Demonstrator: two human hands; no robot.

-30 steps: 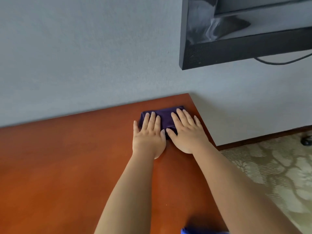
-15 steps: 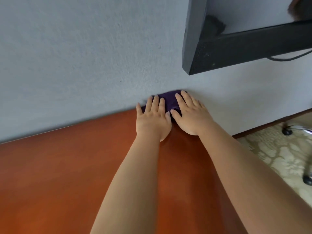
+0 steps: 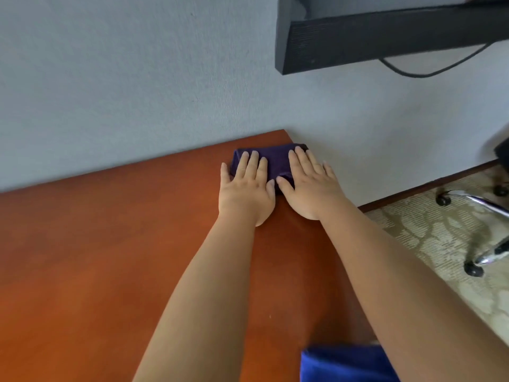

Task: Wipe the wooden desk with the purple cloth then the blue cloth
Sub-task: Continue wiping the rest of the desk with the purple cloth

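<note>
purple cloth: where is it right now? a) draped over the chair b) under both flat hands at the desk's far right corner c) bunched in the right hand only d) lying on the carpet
b: both the left hand and right hand lie flat on the purple cloth at the desk corner.

purple cloth (image 3: 275, 161): half a second ago pushed against the wall at the desk's (image 3: 110, 257) far right corner; now back from the wall, a strip of wood showing behind it.
left hand (image 3: 246, 188) and right hand (image 3: 309, 186): drawn back with the cloth, lower in the frame.
blue cloth (image 3: 344, 365): back in view, bottom right edge of the frame.
</note>
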